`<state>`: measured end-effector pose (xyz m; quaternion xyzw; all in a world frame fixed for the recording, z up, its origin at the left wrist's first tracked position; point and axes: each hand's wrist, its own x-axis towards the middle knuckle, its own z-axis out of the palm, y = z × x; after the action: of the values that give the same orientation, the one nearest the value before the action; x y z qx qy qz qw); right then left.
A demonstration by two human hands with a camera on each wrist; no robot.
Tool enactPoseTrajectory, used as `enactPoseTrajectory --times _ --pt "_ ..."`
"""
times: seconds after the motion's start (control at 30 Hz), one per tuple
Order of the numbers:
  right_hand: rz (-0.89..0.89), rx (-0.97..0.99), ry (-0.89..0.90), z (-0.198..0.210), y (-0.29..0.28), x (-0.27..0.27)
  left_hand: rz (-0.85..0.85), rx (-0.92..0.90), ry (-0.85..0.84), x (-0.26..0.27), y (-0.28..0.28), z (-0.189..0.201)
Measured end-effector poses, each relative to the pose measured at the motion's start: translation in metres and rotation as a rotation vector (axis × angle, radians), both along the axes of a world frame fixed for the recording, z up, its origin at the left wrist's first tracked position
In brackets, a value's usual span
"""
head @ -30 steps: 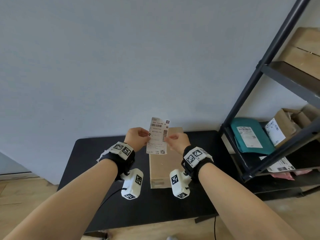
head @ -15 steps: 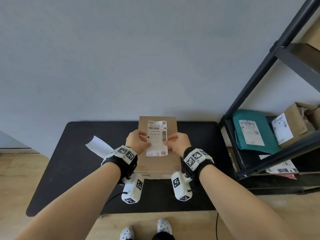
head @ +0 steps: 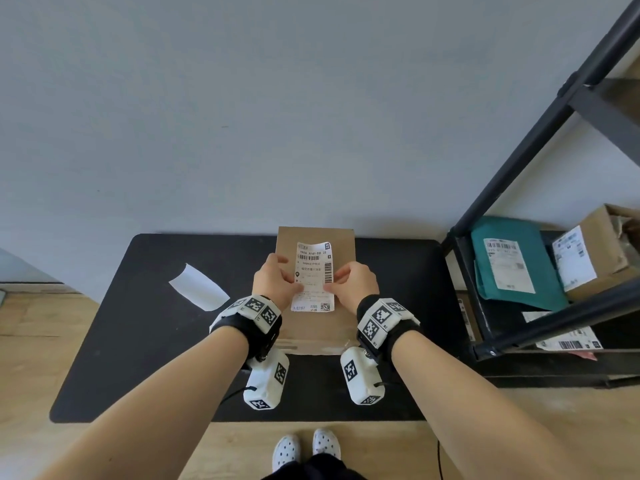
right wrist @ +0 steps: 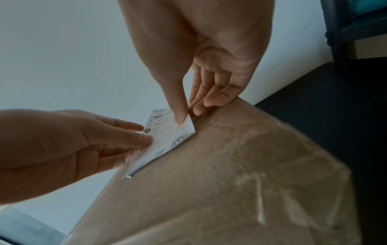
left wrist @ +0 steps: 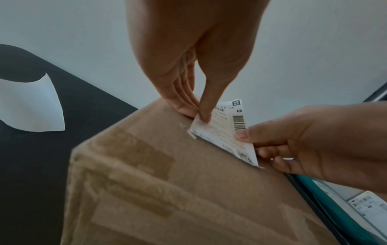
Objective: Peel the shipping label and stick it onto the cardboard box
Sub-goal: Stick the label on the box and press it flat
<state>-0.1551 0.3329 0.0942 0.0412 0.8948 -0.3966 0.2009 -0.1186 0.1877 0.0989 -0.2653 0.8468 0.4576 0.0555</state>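
The person holds the shipping label point(head: 314, 276) over the top face of the cardboard box point(head: 315, 329), which lies on the black table point(head: 145, 323) against the pale wall. The left hand point(head: 273, 285) pinches the label's left edge between thumb and fingertips, the other fingers point(left wrist: 184, 106) pressed together and resting on the cardboard beside it. The right hand point(head: 351, 285) pinches the right edge the same way — thumb on the printed face, fingers point(right wrist: 207, 101) curled behind and touching the box. In both wrist views the label's near edge meets the cardboard while its far end, the one with the barcode, lifts clear and curls slightly; whether the near edge is already stuck cannot be told. Strips of clear tape cross the box's near end. On the table to the left of the box, well apart from it, lies a curled white sheet point(head: 198, 287), blank on the side that shows. To the right stands a dark metal shelf point(head: 512, 188) — on it a teal mailer bag point(head: 512, 261) with its own label and a brown carton point(head: 595, 251), also labelled. At the bottom of the head view the person's spotted shoes point(head: 304, 448) stand on the wooden floor.
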Motion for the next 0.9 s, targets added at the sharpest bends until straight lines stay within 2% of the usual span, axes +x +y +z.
enactPoseTrajectory --times 0.7,0.83,0.9 --pt "0.049 0.172 0.041 0.005 -0.006 0.0 -0.117 -0.095 -0.034 -0.002 0.003 0.001" --pt "0.057 0.19 0.058 0.006 -0.002 0.003 -0.179 -0.235 -0.025 0.001 -0.004 0.0" --pt "0.061 0.216 0.161 0.005 0.001 0.005 -0.271 -0.359 -0.019 0.003 -0.009 0.0"
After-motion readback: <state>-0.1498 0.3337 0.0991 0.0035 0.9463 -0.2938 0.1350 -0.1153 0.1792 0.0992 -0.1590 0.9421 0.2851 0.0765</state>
